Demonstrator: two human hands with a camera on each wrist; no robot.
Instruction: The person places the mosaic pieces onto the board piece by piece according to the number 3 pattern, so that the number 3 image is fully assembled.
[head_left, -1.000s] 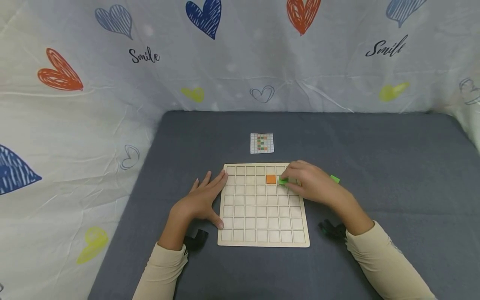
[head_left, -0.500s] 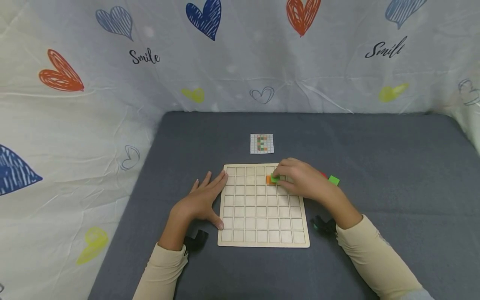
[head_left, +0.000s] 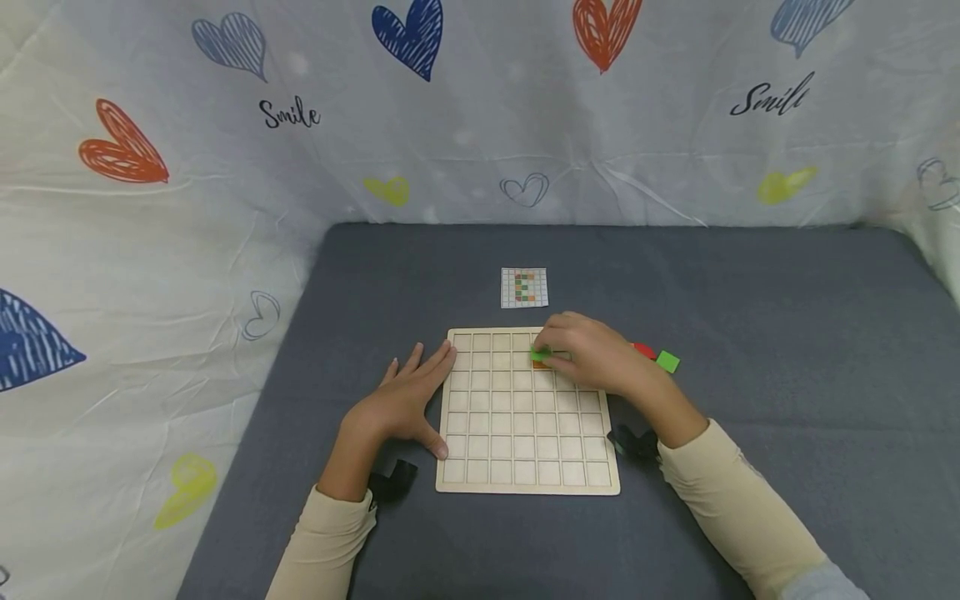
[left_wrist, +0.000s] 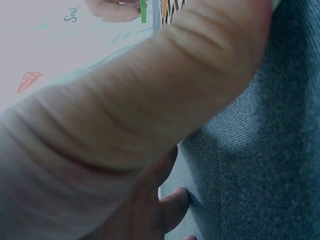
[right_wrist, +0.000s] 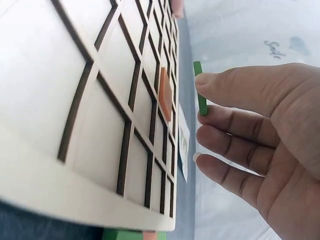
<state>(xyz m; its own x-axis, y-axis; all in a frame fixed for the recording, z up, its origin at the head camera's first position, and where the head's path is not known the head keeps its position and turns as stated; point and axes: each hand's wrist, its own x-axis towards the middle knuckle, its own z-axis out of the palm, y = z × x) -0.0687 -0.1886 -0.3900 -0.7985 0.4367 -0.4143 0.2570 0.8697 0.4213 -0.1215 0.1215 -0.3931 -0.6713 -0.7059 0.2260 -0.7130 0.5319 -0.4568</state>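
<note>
A pale wooden grid board (head_left: 522, 433) lies on the dark grey tablecloth. One orange square tile (right_wrist: 165, 94) sits in a cell near its far side. My right hand (head_left: 588, 350) pinches a green square tile (right_wrist: 201, 90) between thumb and finger, held above the board; in the head view it overlaps the orange tile. My left hand (head_left: 401, 404) lies along the board's left edge, fingers spread, fingertips and thumb touching the rim. In the left wrist view the left thumb (left_wrist: 150, 90) blocks most of the scene.
A small printed pattern card (head_left: 524, 287) lies beyond the board. At the board's right are a loose green tile (head_left: 667, 362) and a red piece (head_left: 643, 350), partly behind the right hand. A white curtain (head_left: 465, 125) with printed hearts hangs behind the table.
My right hand has moved left with the green tile, from the cell right of the orange tile to over it. More of the loose pieces at right now shows. The left hand stays put.
</note>
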